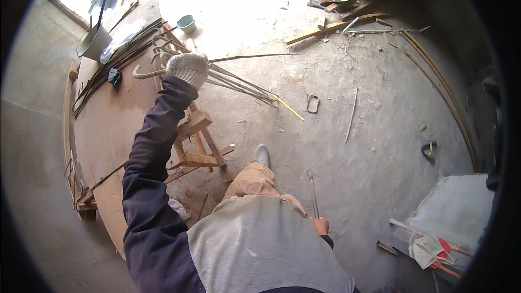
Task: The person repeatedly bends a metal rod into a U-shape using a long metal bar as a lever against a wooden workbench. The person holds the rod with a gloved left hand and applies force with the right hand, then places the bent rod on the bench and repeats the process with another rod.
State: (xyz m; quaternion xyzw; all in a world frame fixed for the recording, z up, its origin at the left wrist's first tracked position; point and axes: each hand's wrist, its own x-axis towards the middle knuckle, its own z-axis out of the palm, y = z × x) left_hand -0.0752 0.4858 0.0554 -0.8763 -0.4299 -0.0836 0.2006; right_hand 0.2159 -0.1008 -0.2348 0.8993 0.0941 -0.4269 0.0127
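Note:
My left hand (187,69), in a pale knitted glove, is closed round a bundle of bent steel rods (239,82). Their hooked ends stick out to the left over the wooden workbench (111,106), and the straight lengths slant down to the right over the floor. Low at my right side, my bare right hand (321,224) is wrapped round a metal bar (313,198). The bar's far end points forward and looks bent; whether it touches the floor I cannot tell.
More dark rods (89,89) and a bucket (95,43) lie on the workbench. A green bowl (186,24) sits beyond it. On the floor are a rectangular metal ring (312,104), a thin rod (352,115) and scrap timber (309,35). Long curved strips (442,87) run along the right.

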